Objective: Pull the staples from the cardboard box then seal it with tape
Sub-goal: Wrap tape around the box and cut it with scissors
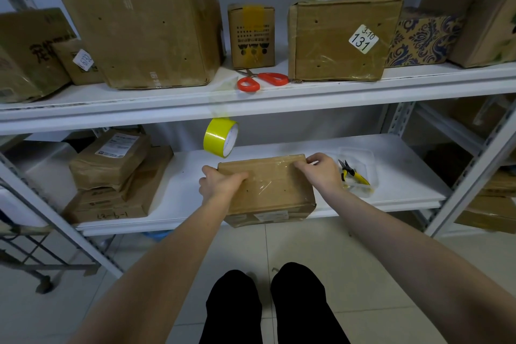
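A flat cardboard box (275, 190) with clear tape across its top lies on the lower shelf (391, 176), its near end jutting over the shelf's front edge. My left hand (219, 183) grips its far left corner, fingers on top and thumb round the edge. At the far right corner my right hand (321, 172) holds the box the same way. A yellow tape roll (221, 137) hangs just behind the box by its own strip, which is stuck to the upper shelf (307, 95). Yellow-handled pliers (352, 173) lie in a clear tray (371, 165) right of the box.
Red-handled scissors (262, 79) lie on the upper shelf among several cardboard boxes, one labelled 131 (343, 36). Stacked parcels (111, 176) fill the lower shelf's left side. A metal upright (472, 173) stands at right. A wheeled rack (42, 257) stands at lower left.
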A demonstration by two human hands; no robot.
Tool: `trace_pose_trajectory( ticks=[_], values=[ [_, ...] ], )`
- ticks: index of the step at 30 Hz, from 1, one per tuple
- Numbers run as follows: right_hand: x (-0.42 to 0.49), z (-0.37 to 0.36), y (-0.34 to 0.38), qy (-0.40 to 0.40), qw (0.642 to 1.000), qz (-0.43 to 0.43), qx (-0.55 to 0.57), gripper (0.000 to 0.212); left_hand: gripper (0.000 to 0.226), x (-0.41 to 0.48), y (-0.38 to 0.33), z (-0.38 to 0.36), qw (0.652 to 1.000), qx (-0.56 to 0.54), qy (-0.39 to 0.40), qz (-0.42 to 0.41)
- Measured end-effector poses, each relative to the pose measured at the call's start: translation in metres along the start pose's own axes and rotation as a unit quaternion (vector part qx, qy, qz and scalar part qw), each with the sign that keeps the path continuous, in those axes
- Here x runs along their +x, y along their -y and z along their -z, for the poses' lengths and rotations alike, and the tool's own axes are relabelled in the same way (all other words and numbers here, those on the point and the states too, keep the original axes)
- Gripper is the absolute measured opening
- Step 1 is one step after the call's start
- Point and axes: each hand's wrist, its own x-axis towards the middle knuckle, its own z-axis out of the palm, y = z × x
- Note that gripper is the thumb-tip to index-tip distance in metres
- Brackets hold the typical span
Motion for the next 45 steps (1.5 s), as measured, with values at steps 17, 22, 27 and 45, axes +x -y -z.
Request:
trace_pose_trajectory(
  ticks=[17,22,27,45],
  values=[
    [-0.008,0.002,0.006,0.015,1.0,-0.011,0.001,0.034,0.082,-0.008,-0.009,-0.008,0.998,0.061,-0.013,0.001],
    [-0.007,0.0,-0.003,0.021,1.0,0.019,0.007,0.034,0.074,-0.003,-0.012,-0.003,0.998,0.055,0.003,-0.014],
    [-0.012,0.001,-0.002,0.01,0.996,0.07,0.051,0.029,0.035,0.003,0.001,0.007,0.999,-0.02,-0.004,-0.032],
    [-0.03,-0.005,0.018,0.221,0.917,0.331,-0.021,0.045,0.043,-0.021,-0.033,-0.01,0.956,-0.145,0.255,-0.021]
  ],
)
